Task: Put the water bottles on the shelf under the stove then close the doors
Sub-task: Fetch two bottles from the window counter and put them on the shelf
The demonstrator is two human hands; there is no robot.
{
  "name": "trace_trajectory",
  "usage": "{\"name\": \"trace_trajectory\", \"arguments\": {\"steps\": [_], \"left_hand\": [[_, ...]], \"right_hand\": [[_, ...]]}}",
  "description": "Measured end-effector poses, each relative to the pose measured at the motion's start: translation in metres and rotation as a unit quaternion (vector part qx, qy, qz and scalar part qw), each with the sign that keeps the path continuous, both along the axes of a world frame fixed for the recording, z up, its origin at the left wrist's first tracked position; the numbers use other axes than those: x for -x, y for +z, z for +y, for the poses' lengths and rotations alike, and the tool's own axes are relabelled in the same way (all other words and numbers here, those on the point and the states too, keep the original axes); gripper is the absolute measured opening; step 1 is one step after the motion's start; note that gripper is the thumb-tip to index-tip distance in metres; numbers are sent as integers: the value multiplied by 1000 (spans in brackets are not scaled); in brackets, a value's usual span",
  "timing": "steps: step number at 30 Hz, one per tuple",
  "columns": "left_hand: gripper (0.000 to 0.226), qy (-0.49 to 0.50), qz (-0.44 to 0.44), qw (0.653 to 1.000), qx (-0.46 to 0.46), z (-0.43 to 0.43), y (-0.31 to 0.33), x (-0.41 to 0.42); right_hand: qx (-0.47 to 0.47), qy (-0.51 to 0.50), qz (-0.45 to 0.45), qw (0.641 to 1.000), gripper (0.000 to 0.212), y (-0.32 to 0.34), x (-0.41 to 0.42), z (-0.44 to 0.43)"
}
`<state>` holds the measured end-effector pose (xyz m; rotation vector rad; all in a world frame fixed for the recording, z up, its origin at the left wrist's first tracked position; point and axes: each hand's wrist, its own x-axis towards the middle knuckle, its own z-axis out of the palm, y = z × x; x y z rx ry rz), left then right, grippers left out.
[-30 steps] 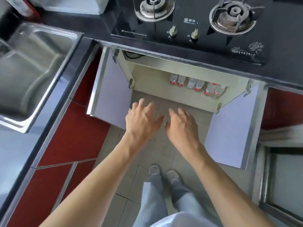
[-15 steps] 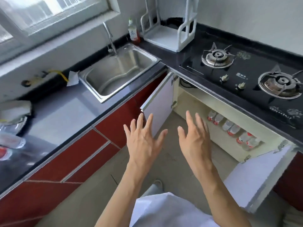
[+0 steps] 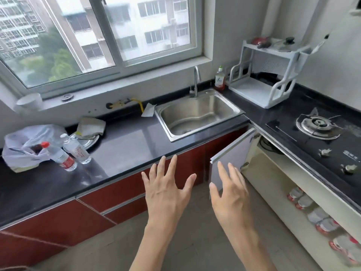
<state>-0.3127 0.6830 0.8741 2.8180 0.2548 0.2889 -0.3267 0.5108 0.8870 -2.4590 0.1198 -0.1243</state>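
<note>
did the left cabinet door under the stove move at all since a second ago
No. The left cabinet door stands swung open at about the same angle to the stove edge above it as before; only the camera has turned toward the sink.

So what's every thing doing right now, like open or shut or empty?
Left hand: open, empty.
Right hand: open, empty.
Cupboard door: open.
Red-capped bottle: upright on the counter.
White-capped bottle: upright on the counter.
Shelf bottles: lying down in a row.
Sink: empty.
</note>
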Motion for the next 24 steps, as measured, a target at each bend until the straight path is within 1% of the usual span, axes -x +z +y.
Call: {"name": "trace_trajectory", "arguments": {"steps": [5, 9, 14, 18, 24], "left_hand": [[95, 34, -10, 999, 9, 58, 13, -2], [93, 69, -26, 997, 29, 117, 31, -8], [93, 82, -58, 995, 25, 195, 53, -13], [98, 98, -73, 992, 19, 257, 59, -15], [91, 117, -91, 989, 4, 333, 65, -19]], "right_hand": [[0, 27, -3, 1000, 69, 12, -15, 54], [8, 44, -9, 999, 70, 26, -30, 111], [13, 70, -32, 997, 69, 44, -46, 189], [17, 103, -38, 994, 69, 49, -53, 247], [15, 133, -50, 990, 69, 61, -64, 315]]}}
